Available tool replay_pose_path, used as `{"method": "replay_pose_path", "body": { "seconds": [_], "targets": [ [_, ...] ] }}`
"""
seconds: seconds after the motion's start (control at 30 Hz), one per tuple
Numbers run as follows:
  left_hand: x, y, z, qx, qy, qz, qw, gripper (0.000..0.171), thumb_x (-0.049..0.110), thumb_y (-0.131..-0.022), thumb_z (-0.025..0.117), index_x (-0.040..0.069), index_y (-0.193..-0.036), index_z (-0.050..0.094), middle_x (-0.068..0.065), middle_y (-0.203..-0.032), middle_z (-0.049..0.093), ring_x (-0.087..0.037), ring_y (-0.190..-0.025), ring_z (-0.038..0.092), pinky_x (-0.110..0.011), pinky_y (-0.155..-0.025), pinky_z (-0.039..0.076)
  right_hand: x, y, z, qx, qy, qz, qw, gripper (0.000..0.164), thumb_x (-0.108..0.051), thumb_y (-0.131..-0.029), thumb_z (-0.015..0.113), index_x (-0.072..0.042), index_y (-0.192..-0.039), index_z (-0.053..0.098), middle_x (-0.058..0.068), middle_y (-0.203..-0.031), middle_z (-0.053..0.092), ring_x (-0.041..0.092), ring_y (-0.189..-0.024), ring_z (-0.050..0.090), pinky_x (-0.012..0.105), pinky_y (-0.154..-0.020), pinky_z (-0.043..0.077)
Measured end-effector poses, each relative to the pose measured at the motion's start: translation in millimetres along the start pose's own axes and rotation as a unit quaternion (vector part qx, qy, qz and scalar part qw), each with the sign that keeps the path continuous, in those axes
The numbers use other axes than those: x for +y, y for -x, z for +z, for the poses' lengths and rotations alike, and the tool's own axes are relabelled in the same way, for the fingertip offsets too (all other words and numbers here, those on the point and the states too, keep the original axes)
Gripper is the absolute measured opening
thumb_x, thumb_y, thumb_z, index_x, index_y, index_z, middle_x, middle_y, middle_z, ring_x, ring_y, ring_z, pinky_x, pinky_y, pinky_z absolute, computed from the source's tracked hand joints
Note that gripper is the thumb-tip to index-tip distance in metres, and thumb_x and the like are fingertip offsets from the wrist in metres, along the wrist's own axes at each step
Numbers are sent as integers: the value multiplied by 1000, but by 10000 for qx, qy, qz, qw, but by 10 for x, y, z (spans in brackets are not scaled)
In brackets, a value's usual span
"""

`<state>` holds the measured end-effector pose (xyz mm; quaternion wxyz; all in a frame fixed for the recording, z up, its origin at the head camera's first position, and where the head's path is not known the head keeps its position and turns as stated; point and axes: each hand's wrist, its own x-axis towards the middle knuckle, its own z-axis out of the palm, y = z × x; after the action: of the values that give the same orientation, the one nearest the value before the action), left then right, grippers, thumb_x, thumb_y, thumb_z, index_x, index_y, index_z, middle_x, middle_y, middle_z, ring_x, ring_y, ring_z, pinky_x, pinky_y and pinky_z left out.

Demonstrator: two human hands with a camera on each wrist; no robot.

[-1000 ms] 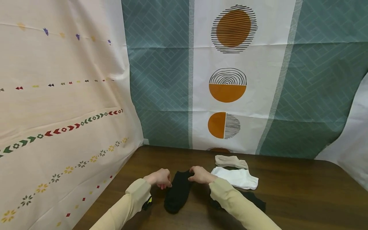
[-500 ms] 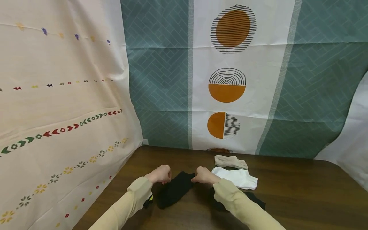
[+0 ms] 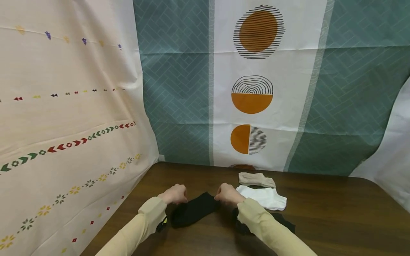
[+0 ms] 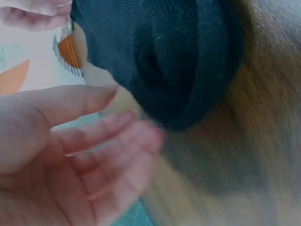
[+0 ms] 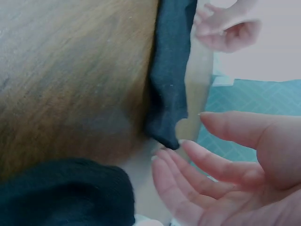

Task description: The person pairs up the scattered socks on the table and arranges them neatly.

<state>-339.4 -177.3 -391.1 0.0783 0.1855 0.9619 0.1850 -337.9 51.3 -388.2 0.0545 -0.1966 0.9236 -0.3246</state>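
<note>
A black ankle sock (image 3: 196,211) lies slanted on the dark wooden table between both hands. At its left stands my left hand (image 3: 175,194); in the left wrist view the thumb and loosely bent fingers (image 4: 127,150) are apart, with no cloth between them. My right hand (image 3: 228,193) is at the sock's upper right end. In the right wrist view its fingertips (image 5: 164,157) are at the corner of the black sock (image 5: 170,80), seeming to touch it, while the thumb stays apart.
Right of the hands lie a beige sock (image 3: 257,180) and a white sock (image 3: 264,197). Another black sock (image 3: 283,222) is partly hidden under my right sleeve (image 3: 266,224). Patterned cloths (image 3: 179,106) hang behind and left of the wooden table (image 3: 323,213).
The black sock has turned clockwise from nearly upright to a flatter slant, its near end moving left. My left hand has shifted slightly left and up, and my right hand slightly right.
</note>
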Motion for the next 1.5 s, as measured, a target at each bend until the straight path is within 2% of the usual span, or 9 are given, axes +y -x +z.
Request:
{"method": "replay_pose_path", "body": {
  "seconds": [0.13,0.23,0.4,0.6,0.8,0.93,1.17,1.33,1.5],
  "targets": [
    [39,65,-61,-294,-65,-695,9971,17,12,-81,67,4,-70,55,-10,-54,55,-17,-42,50,-28,-42,41,72,-55,29,273,14,-10,9996,7,-5,-76,68,0,-78,63,2,-66,54,19,-51,55,26,-47,45],
    [64,78,-92,-458,-188,-974,9940,19,15,-81,67,5,-70,56,-11,-58,58,-22,-48,56,-32,-46,46,100,-75,44,469,65,23,9989,13,-6,-74,69,1,-80,60,2,-68,53,14,-51,52,25,-48,44],
    [98,105,-113,-708,-367,-1218,9893,22,17,-81,67,4,-66,59,-11,-58,58,-24,-51,59,-34,-48,48,100,-77,71,574,-33,40,9983,14,-4,-72,69,1,-80,58,3,-69,53,14,-54,51,25,-49,44],
    [149,160,-154,-1121,-496,-1549,9803,20,12,-84,63,0,-68,60,-13,-58,59,-27,-56,62,-34,-49,49,95,-73,78,655,-141,84,9977,10,-1,-72,69,2,-77,61,5,-71,56,14,-50,54,26,-49,46],
    [198,188,-165,-1427,-589,-1469,9770,13,2,-80,65,-1,-68,60,-13,-60,60,-26,-57,62,-33,-53,50,98,-72,81,685,-183,142,9974,7,0,-73,69,3,-74,64,7,-70,58,15,-46,55,26,-48,47],
    [220,181,-137,-1334,-689,-1446,9780,13,-1,-78,66,1,-67,59,-12,-58,59,-25,-56,62,-32,-53,50,93,-64,97,678,-237,241,9971,8,0,-72,71,2,-69,63,6,-63,56,18,-44,56,26,-45,46],
    [202,90,-106,-917,-730,-1504,9817,14,-4,-80,61,-1,-66,56,-14,-52,56,-25,-49,61,-33,-49,50,133,-86,125,675,-290,386,9965,14,1,-69,73,-1,-62,61,4,-57,53,17,-42,54,25,-41,45],
    [170,6,-83,-677,-484,-1594,9837,11,-8,-80,56,-3,-71,53,-22,-68,52,-27,-47,60,-35,-49,50,150,-80,100,641,-301,395,9967,10,4,-69,70,0,-64,63,4,-58,56,15,-41,52,26,-42,45],
    [150,-12,-63,-523,-346,-1426,9878,16,-12,-79,56,0,-71,52,-15,-75,49,-24,-47,58,-32,-47,49,118,-36,42,616,-487,293,9965,7,7,-68,65,1,-64,65,4,-63,59,16,-41,54,26,-42,46]
  ]
}}
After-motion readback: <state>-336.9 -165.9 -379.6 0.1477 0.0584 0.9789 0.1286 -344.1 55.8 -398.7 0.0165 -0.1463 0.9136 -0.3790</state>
